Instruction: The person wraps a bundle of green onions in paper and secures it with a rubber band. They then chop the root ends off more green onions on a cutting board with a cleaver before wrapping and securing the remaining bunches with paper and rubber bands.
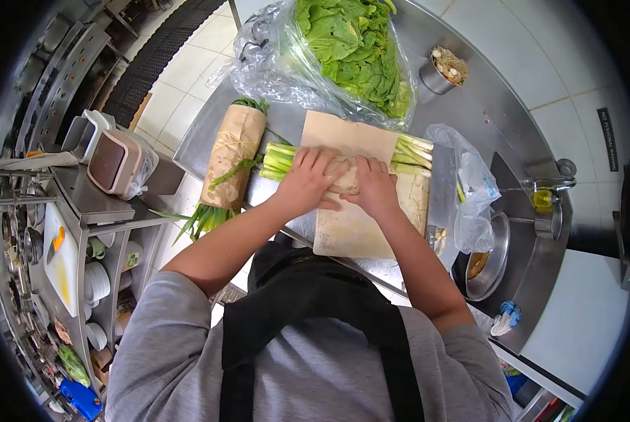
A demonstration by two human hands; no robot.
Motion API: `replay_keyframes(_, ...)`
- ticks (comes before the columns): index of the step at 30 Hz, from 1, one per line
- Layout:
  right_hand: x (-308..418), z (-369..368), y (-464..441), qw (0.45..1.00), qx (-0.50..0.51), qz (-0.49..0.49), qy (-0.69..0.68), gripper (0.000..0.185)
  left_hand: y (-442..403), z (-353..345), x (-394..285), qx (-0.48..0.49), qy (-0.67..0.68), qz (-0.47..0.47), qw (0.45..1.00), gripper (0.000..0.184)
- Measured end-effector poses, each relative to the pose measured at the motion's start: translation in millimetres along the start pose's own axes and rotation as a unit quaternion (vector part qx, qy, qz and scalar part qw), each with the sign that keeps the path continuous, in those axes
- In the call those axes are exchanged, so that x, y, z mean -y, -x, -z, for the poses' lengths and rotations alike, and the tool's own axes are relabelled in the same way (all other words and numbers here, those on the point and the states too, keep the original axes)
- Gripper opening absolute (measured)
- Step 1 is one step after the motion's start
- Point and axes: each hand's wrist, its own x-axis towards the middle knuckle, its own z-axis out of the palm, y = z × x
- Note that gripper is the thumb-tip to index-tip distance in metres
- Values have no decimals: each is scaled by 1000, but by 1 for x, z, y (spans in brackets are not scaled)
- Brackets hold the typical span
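Observation:
My left hand (304, 183) and my right hand (376, 191) are side by side on a roll of brown paper (345, 176), fingers curled over its top and thumbs on the near side. Spring onions run through the roll. Green stalks (276, 160) stick out beyond my left hand, and pale root ends (413, 153) show past my right. Flat brown paper (346, 133) extends on the far side of the roll. Beneath lies a pale, soil-marked board or sheet (357, 235). Left of my hands rests a second paper-wrapped bundle (232, 151), tied with string, green leaves showing at both ends.
A clear plastic bag of leafy greens (354, 53) sits at the far side of the steel table (463, 105). A metal container (438, 76) holds trimmings. To the right are a crumpled plastic bag (473, 190), a metal bowl (494, 264) and a tap (550, 183).

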Motion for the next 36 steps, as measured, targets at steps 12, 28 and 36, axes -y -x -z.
replay_keyframes(12, -51, -20, -3, 980, 2, 90, -175, 93, -5, 4, -4, 160, -3, 0, 987, 83)
replay_keyframes(28, -62, 3, -55, 994, -81, -73, -21, 75, 35, 2, -20, -18, -50, -128, 990, 52)
replay_keyframes(36, -60, 9, -33, 980, -151, 81, -102, 65, 1, 10, -8, 208, 23, -98, 973, 83)
